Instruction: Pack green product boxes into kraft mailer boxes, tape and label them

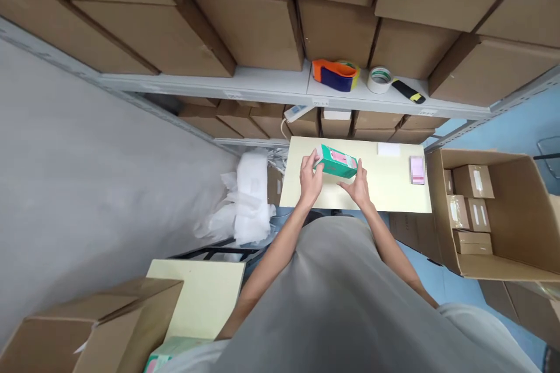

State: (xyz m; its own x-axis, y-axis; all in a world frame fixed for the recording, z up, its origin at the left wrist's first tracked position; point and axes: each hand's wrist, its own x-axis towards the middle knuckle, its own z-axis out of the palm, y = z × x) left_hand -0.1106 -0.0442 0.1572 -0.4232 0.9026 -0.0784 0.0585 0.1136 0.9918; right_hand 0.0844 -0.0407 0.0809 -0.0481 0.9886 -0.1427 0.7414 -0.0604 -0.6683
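Observation:
A green carton with a pink printed panel (338,164) is held tilted above the pale yellow table (301,194). My left hand (311,179) grips its left end, where a white end shows beside the fingers. At the right end, my right hand (357,185) touches the carton with its fingers while the thumb points away, apart from the box. To the right on the table lie a small pink-and-white pack (417,170) and a white slip or pad (389,149).
Brown cartons (249,29) fill the shelf above, with a tape dispenser (335,75), tape roll (380,80) and cutter (408,91) at its edge. Right stands an open carton (516,210) holding several small boxes; left, a white foam roll (252,198). An open box (100,326) sits lower left.

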